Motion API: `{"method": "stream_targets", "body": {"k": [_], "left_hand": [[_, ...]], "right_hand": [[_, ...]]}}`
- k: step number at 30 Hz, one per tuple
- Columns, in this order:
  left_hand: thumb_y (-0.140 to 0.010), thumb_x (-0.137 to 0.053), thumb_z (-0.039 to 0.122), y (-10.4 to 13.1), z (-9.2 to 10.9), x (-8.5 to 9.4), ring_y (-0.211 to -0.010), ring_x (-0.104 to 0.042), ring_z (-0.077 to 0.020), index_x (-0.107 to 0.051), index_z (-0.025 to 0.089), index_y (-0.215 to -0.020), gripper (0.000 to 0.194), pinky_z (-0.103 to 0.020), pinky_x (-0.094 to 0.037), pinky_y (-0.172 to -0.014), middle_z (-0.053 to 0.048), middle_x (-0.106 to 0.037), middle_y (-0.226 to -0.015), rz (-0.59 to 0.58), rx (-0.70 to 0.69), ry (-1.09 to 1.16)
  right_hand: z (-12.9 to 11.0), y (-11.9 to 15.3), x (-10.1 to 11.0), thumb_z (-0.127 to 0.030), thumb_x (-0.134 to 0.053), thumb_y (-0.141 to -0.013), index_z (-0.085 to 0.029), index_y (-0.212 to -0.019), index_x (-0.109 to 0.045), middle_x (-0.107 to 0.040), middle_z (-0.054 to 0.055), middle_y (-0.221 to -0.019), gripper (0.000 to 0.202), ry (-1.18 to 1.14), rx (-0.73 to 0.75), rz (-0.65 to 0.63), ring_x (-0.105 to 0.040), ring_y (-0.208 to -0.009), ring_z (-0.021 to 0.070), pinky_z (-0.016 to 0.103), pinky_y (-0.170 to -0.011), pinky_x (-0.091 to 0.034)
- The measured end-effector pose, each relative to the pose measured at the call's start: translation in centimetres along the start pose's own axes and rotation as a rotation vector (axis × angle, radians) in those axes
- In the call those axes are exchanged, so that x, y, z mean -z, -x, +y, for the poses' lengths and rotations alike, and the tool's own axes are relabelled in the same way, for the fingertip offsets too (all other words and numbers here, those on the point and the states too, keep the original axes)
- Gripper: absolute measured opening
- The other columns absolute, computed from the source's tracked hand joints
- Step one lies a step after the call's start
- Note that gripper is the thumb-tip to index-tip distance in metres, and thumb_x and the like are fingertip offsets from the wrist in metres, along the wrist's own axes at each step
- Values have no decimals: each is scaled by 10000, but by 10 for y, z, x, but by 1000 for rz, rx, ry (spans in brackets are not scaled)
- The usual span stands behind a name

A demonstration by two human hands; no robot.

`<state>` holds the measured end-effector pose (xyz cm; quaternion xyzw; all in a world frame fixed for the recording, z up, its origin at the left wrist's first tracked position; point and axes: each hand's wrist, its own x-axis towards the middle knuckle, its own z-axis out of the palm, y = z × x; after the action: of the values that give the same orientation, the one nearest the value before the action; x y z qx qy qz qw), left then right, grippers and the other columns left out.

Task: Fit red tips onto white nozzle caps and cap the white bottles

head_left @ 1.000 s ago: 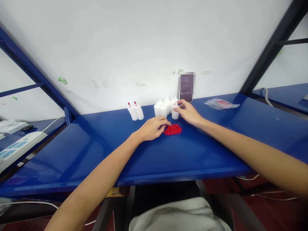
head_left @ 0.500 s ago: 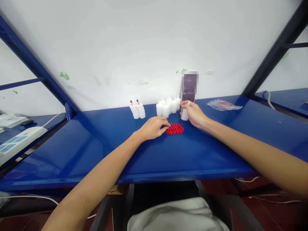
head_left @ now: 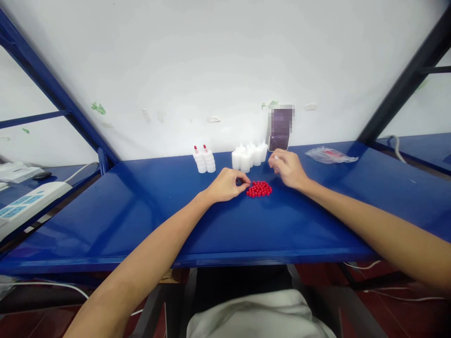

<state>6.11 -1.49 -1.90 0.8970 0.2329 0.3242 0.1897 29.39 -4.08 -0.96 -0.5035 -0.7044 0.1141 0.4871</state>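
Observation:
My left hand [head_left: 227,185] rests low over the table, thumb and index finger pinched together on a red cap at the left edge of a group of small red caps [head_left: 260,189]. My right hand [head_left: 287,167] is closed around a white squeeze bottle, which the fingers mostly hide; only a small white part [head_left: 276,158] shows. Left of that hand stand several white squeeze bottles [head_left: 245,162] with bare nozzles. Farther left, white bottles [head_left: 209,162] stand in rows, the two rearmost showing red tips.
A clear plastic bag [head_left: 331,155] with something red inside lies at the right. A dark phone-like object [head_left: 280,141], partly pixelated, leans against the white wall. Blue frame posts rise at both sides, and a white power strip [head_left: 31,206] is at the far left.
My right hand has turned, and the bottle that showed below its fingers is now mostly hidden. The left thumb and finger are pinched at the edge of the caps. The view has shifted slightly.

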Motion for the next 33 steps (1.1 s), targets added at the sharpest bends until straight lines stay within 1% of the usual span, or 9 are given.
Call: {"method": "stream_targets", "body": {"k": [4, 7, 12, 16, 23, 26, 29, 31, 33], "left_hand": [[-834, -665, 147, -6, 13, -2, -792, -714, -152, -752, 163, -940, 138, -296, -587, -769, -50, -769, -878, 322, 23, 112], [-867, -655, 161, -9, 30, -7, -830, -707, -138, -732, 174, -1062, 210, -277, -593, -755, -64, -757, -945, 427, -2, 251], [-891, -659, 169, -8, 48, -15, -836, -700, -147, -746, 191, -930, 98, -311, -591, -776, -56, -753, -932, 421, -69, 292], [-882, -668, 151, -6, 45, -14, -772, -673, -131, -738, 184, -911, 83, -296, -574, -750, -37, -737, -857, 406, -101, 234], [-854, -635, 94, -3, 42, -17, -708, -640, -113, -730, 180, -935, 152, -250, -545, -675, -21, -713, -801, 332, -113, 216], [-877, -622, 129, -5, 41, -19, -734, -644, -117, -720, 172, -946, 128, -252, -542, -695, -35, -714, -829, 314, -112, 226], [-905, -630, 228, -7, 34, -6, -763, -658, -128, -706, 154, -960, 120, -261, -543, -719, -57, -725, -871, 293, -60, 239], [-899, -642, 290, -6, 24, 15, -762, -661, -136, -700, 142, -957, 170, -261, -538, -714, -67, -731, -875, 264, -7, 185], [-883, -626, 277, -1, 13, 43, -711, -637, -133, -709, 133, -934, 174, -254, -516, -681, -64, -726, -838, 188, 22, 10]], "right_hand": [[-13, 4, -1, -387, -380, -873, -203, -590, -537, -565, 30, -597, 373, 64, 50, -180, -524, -593, 178, 315, -620, -383], [-26, 8, -4, -415, -276, -931, -205, -589, -521, -541, 28, -550, 471, 49, 55, -266, -508, -571, 175, 313, -615, -370], [-38, 12, -6, -485, -259, -950, -206, -574, -464, -483, 18, -544, 511, 65, 135, -282, -438, -543, 153, 309, -583, -309], [-42, 13, -3, -542, -309, -930, -201, -602, -477, -450, 5, -553, 502, 103, 159, -308, -407, -546, 142, 302, -574, -276], [-47, 16, -2, -450, -364, -865, -211, -542, -398, -369, -6, -524, 403, 151, 143, -324, -357, -508, 126, 304, -547, -241], [-46, 16, -4, -477, -367, -891, -205, -575, -443, -406, -3, -530, 424, 143, 147, -324, -389, -519, 135, 300, -555, -264], [-40, 12, -3, -488, -384, -923, -197, -759, -568, -521, 3, -613, 380, 118, 163, -291, -483, -589, 162, 296, -602, -322], [-32, 9, 0, -422, -358, -941, -206, -908, -590, -572, 3, -669, 318, 74, 124, -246, -530, -631, 177, 299, -637, -358], [-21, 4, 2, -329, -340, -930, -212, -986, -580, -594, 0, -694, 273, 34, 47, -197, -554, -654, 182, 301, -662, -386]]}}
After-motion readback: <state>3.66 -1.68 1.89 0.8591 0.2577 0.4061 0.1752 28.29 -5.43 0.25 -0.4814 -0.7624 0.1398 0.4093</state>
